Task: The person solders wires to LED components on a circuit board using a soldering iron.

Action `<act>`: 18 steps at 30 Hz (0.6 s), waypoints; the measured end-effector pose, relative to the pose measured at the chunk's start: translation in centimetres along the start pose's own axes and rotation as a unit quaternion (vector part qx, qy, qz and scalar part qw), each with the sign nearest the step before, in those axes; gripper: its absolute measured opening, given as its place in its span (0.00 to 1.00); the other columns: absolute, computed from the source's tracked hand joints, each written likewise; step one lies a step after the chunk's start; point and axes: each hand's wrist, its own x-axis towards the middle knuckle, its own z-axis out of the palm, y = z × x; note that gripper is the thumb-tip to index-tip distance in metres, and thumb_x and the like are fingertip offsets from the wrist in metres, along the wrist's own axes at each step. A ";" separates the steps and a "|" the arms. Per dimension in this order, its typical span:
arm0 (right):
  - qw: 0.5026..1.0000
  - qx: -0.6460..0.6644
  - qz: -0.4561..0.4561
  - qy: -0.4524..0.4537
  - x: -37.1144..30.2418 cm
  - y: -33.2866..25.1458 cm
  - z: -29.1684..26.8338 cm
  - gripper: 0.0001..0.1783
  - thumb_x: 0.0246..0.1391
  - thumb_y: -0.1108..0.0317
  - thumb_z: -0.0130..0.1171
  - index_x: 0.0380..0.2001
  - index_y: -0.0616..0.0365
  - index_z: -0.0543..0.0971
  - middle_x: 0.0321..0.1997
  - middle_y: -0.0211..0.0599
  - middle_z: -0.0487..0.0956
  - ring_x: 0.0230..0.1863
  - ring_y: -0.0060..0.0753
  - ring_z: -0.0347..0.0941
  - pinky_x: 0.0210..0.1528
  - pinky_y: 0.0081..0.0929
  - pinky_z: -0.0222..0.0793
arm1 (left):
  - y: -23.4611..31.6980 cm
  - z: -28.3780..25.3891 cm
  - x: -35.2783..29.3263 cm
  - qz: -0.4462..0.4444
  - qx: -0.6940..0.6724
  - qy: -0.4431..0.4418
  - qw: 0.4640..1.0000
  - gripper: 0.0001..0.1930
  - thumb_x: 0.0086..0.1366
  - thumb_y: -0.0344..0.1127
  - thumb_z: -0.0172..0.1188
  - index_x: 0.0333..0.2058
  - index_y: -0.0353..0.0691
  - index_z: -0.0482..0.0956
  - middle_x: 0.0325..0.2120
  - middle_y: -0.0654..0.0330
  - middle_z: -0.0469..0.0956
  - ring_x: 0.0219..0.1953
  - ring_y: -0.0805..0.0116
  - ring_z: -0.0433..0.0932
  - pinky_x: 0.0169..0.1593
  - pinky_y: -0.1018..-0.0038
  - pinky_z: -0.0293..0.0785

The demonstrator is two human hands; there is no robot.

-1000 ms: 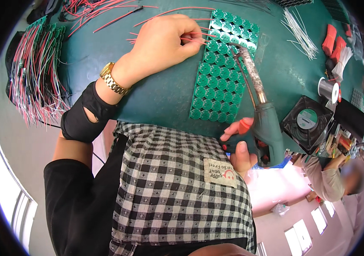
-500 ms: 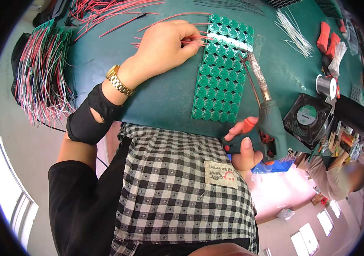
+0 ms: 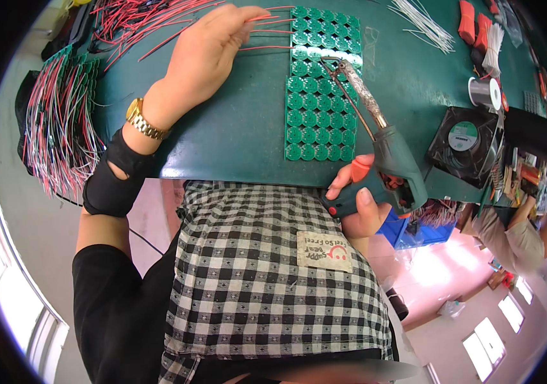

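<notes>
A green panel of round circuit boards [image 3: 320,118] lies on the bench in front of me, its rows joined together. Several red wires [image 3: 272,31] reach from its upper left edge toward my left hand [image 3: 204,57]. The fingers of that hand are drawn together at the wire ends, pinching a red wire beside the panel. My right hand [image 3: 363,211] grips a dark green soldering gun [image 3: 401,160], with a finger on its orange trigger. The gun's metal barrel slants up and left, and its tip is over the panel's left-middle part, near the lowest red wire. Whether the tip touches is hard to tell.
Loose red wires [image 3: 145,25] lie at the back left, and a wired board bundle [image 3: 62,128] hangs at the left edge. Right of the panel are white wires [image 3: 424,25], a solder spool [image 3: 483,93] and a black fan [image 3: 462,137]. Another person [image 3: 510,237] sits at far right.
My left hand has drawn left, away from the panel, leaving more red wire showing. The soldering gun's tip has moved left across the panel. The whole view has shifted slightly.
</notes>
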 end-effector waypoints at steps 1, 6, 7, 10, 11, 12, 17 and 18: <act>1.000 -0.019 -0.017 0.003 -0.1 0.1 0.2 0.26 0.48 0.63 0.54 0.48 0.68 0.65 0.26 0.50 0.73 0.20 0.32 0.71 0.25 0.24 0.70 | 0.4 0.2 -0.1 0.005 -0.002 -0.003 1.000 0.09 0.66 0.29 0.50 0.43 0.36 0.75 0.25 0.63 0.71 0.25 0.75 0.70 0.32 0.80 0.68; 0.999 -0.045 0.020 0.005 -0.5 0.0 0.7 0.28 0.47 0.61 0.58 0.49 0.67 0.66 0.29 0.46 0.74 0.24 0.31 0.72 0.27 0.25 0.70 | 1.9 2.5 -0.8 -0.094 -0.097 -0.047 0.990 0.08 0.64 0.28 0.53 0.40 0.34 0.76 0.25 0.63 0.73 0.26 0.77 0.70 0.32 0.80 0.68; 0.999 -0.045 0.022 0.004 -0.7 0.1 0.5 0.28 0.47 0.61 0.58 0.49 0.67 0.66 0.29 0.46 0.74 0.24 0.31 0.72 0.27 0.25 0.70 | 1.8 2.7 -0.9 -0.054 -0.099 -0.048 0.992 0.07 0.63 0.28 0.53 0.39 0.33 0.76 0.26 0.62 0.75 0.26 0.77 0.70 0.32 0.80 0.68; 0.995 -0.096 0.015 -0.015 -0.9 0.4 0.5 0.29 0.47 0.61 0.58 0.50 0.66 0.67 0.30 0.45 0.74 0.26 0.30 0.71 0.30 0.25 0.69 | 1.4 2.8 -0.4 -0.018 -0.071 -0.052 0.996 0.07 0.62 0.29 0.56 0.37 0.34 0.77 0.29 0.63 0.77 0.27 0.78 0.71 0.34 0.81 0.69; 0.995 -0.095 0.014 -0.016 -0.8 0.5 0.7 0.29 0.47 0.61 0.58 0.50 0.66 0.67 0.30 0.45 0.74 0.26 0.30 0.71 0.30 0.25 0.69 | 1.5 2.8 -0.2 -0.032 -0.074 -0.054 0.995 0.07 0.61 0.29 0.57 0.37 0.34 0.78 0.29 0.65 0.77 0.27 0.79 0.70 0.34 0.82 0.69; 0.995 -0.098 0.007 -0.015 -0.8 0.5 0.7 0.28 0.47 0.61 0.57 0.49 0.66 0.67 0.30 0.45 0.74 0.26 0.29 0.71 0.30 0.25 0.69 | 1.7 2.9 -0.2 -0.034 -0.074 -0.052 0.995 0.07 0.61 0.29 0.57 0.37 0.34 0.78 0.29 0.65 0.77 0.27 0.79 0.70 0.34 0.82 0.69; 0.991 -0.129 -0.007 -0.015 -0.9 0.3 0.5 0.27 0.47 0.62 0.56 0.48 0.65 0.67 0.30 0.44 0.74 0.25 0.29 0.70 0.30 0.25 0.69 | 2.4 2.8 -0.1 -0.154 -0.175 -0.032 0.972 0.06 0.60 0.32 0.60 0.33 0.36 0.78 0.24 0.70 0.75 0.26 0.85 0.68 0.31 0.85 0.67; 0.993 -0.113 -0.008 -0.020 -0.9 0.2 0.4 0.26 0.47 0.64 0.56 0.50 0.64 0.67 0.31 0.42 0.74 0.26 0.26 0.71 0.27 0.21 0.67 | 2.3 2.9 -0.2 -0.156 -0.175 -0.030 0.972 0.06 0.60 0.32 0.60 0.33 0.36 0.78 0.24 0.70 0.75 0.26 0.85 0.68 0.31 0.85 0.67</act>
